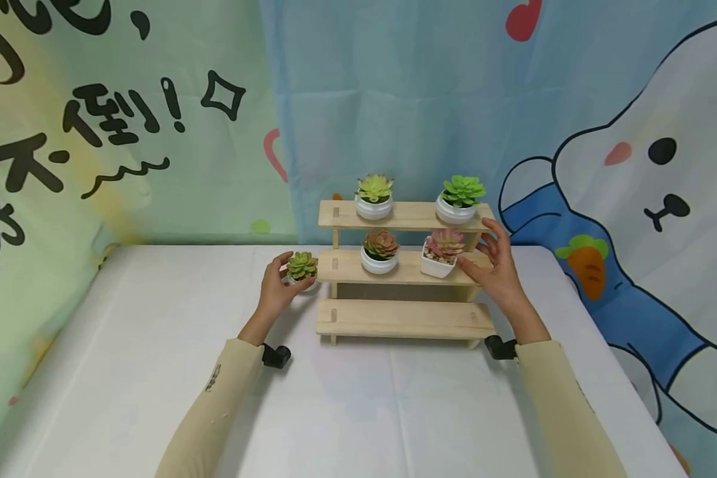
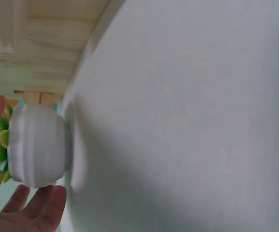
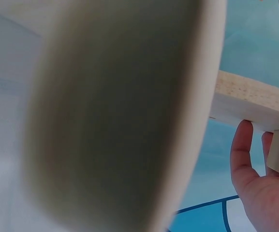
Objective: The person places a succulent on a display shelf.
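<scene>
A: Largest item?

B: Table, white cloth cover. Behind it hang a printed backdrop with black lettering and a cartoon rabbit.

A: Next?

B: Wooden shelf, three steps, standing near the far middle of the table. Top step: two round white pots, a yellow-green plant on the left and a green plant on the right. Middle step: a reddish plant in a round pot and a pink plant in a square pot. Bottom step carries nothing.

A: The hands?

B: Left hand, fingers curled round a small white ribbed pot with a green plant. The pot sits on the table just beside the left end of the middle step; the wrist view shows its base against the cloth. Right hand, fingers relaxed and spread, holding nothing, at the right end of the shelf beside the square pot. Whether the fingertips touch the wood is hard to tell; the wrist view is mostly blur.
</scene>
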`<control>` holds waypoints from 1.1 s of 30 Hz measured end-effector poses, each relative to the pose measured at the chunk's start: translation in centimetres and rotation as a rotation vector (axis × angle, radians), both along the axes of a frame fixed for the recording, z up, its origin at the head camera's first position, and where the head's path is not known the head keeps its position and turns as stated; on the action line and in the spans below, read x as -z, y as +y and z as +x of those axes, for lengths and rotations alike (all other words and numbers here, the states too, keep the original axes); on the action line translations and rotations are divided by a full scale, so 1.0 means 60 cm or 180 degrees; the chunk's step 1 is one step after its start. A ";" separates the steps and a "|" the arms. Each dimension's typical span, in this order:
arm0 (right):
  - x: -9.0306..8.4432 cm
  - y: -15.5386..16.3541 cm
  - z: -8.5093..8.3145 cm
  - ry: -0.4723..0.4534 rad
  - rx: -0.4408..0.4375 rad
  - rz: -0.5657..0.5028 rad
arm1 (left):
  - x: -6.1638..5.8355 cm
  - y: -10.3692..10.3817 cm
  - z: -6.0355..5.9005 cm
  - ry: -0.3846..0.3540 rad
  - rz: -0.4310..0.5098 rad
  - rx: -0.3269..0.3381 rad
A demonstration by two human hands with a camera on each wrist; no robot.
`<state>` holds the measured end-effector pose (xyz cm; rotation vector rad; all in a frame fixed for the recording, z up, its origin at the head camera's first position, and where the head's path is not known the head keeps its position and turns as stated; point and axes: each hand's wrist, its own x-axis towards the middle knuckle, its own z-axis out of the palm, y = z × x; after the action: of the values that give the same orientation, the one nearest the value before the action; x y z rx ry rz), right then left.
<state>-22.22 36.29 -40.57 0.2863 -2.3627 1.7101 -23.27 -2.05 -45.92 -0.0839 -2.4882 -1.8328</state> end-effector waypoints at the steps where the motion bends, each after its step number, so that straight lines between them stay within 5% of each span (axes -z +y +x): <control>1: 0.000 -0.001 0.000 0.0000 0.0000 -0.0005 | 0.003 0.000 -0.001 -0.0022 0.0021 -0.0004; 8: -0.002 -0.005 0.004 -0.0010 -0.0022 0.0023 | 0.014 0.001 -0.003 -0.0149 0.0027 -0.0107; 33: -0.001 0.002 0.003 -0.0030 0.0017 0.0084 | -0.001 -0.019 0.019 -0.0147 -0.0077 -0.0199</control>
<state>-22.04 36.39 -40.48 0.2766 -2.3921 1.6826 -22.15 -3.17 -45.88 0.0351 -2.5133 -1.8012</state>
